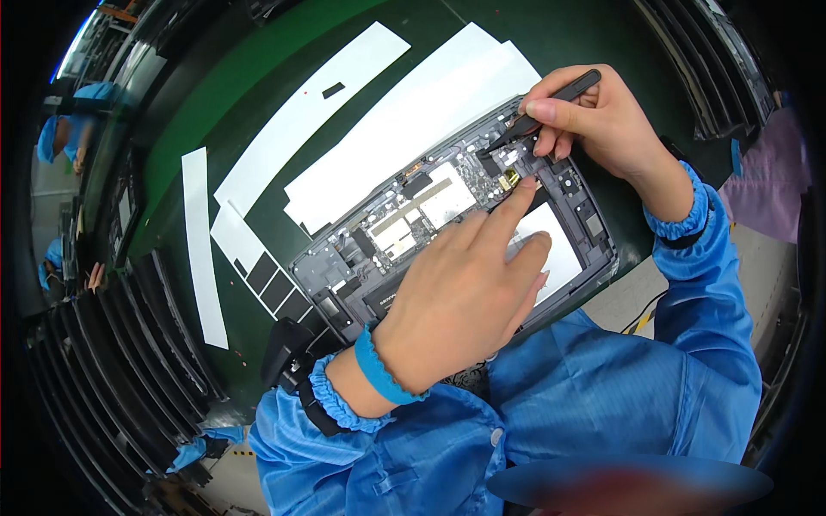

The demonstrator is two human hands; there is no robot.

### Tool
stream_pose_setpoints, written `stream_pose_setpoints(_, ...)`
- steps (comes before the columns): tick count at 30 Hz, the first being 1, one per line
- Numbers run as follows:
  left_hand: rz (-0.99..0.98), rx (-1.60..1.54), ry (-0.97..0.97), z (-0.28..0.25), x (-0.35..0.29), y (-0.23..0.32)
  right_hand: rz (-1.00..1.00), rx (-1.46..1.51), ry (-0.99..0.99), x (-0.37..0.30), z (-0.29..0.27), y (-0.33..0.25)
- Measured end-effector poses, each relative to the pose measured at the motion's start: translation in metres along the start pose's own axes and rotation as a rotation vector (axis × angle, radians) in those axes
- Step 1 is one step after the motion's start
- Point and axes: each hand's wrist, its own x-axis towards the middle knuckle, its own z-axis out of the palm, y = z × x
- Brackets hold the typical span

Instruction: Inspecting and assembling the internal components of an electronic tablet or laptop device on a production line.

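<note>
Fine Work, Light Touch

The opened laptop (440, 203) lay flat on the green bench (594, 39). At its two o'clock, the right hand (609, 122) pinched black tweezers (521, 127), presumably for reaching among tiny parts (510, 159); at six, the left hand (465, 291) (clamped on nothing I could see) lay apart, forefinger (516, 201) outstretched, perhaps steadying it.

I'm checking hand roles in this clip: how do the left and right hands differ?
The left hand is palm down over the opened device; the right hand pinches black tweezers. The left hand has a separate blue band at its wrist; the right hand shows none. Both are bare, with gathered blue cuffs.
</note>
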Motion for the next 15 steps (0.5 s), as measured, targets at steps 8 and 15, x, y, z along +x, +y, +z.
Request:
stream_pose_setpoints(8, -0.086, 0.193, 0.048, 0.003, -0.001, 0.007, -0.021, 0.005, 0.008, 0.001, 0.0, 0.0)
stream_pose_setpoints(15, -0.123, 0.269, 0.055, 0.007, -0.004, 0.011, -0.112, 0.087, 0.076, -0.005, 0.004, 0.002)
